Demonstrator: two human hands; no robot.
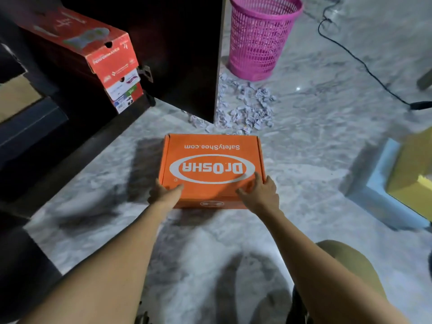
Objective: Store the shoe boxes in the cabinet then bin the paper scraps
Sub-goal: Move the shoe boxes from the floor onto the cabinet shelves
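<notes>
An orange shoe box (211,160) with white lettering lies flat on the marble floor in front of me. My left hand (164,191) grips its near left corner, thumb on the lid. My right hand (261,191) rests on the near right corner with fingers spread over the lid and side. A red shoe box (93,50) sits inside the dark cabinet (182,66) at the upper left. A pile of crumpled paper scraps (247,106) lies on the floor beyond the orange box, beside a pink mesh bin (259,38).
The cabinet's open door edge (217,66) stands between the box and the scraps. A black cable (350,54) runs across the floor at the upper right. A blue and yellow object (397,178) sits at the right. Dark boxes (30,122) fill the lower left shelf.
</notes>
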